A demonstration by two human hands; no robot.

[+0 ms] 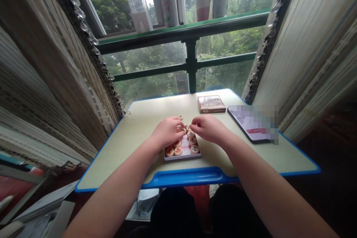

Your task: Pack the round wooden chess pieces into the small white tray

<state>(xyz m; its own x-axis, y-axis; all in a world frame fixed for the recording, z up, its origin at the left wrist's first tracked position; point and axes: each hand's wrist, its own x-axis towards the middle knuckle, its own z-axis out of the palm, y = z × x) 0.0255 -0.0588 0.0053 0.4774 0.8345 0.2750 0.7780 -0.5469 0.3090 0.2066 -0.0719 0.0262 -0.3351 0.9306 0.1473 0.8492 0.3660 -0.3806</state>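
A small white tray (182, 157) with red grid lines lies near the front middle of the desk and holds several round wooden game discs (178, 151) with red and dark characters. My left hand (166, 131) rests over the tray's far left corner with its fingers curled round a disc. My right hand (208, 128) hovers over the far right corner, fingertips pinched together on a disc (190, 134). One loose disc (181, 117) lies on the desk just beyond my hands.
The pale desk (134, 137) has a blue rim and a blue pen groove at the front. A brown box (211, 103) and a dark phone (252, 124) lie at the back right. Cans and cups stand on the window ledge. Woven blinds flank both sides.
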